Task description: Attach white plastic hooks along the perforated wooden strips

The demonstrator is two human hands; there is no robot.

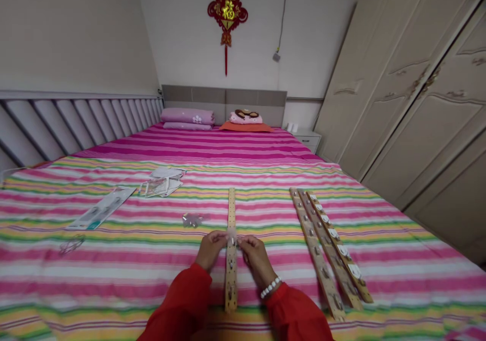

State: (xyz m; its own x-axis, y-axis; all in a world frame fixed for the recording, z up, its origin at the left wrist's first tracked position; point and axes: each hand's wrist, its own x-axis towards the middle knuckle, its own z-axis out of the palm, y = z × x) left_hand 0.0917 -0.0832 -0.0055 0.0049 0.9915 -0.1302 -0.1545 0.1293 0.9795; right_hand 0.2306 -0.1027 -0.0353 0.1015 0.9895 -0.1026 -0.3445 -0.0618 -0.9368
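Note:
A long wooden strip (231, 214) with small metal hooks lies lengthwise on the striped bedspread (114, 260) in front of me. My left hand (211, 249) and my right hand (255, 256) meet over its middle, fingers pinched together on a small pale piece (232, 237) right above the strip. What the piece is, I cannot make out. Both arms wear red sleeves, and a white bead bracelet (271, 287) circles my right wrist.
Three more wooden hook strips (328, 250) lie side by side to the right. To the left are a small pile of shiny hooks (192, 220), clear packets (163, 183), a long card package (102, 208) and a scrap of wrapper (72, 244). Pillows sit at the headboard; wardrobes stand at right.

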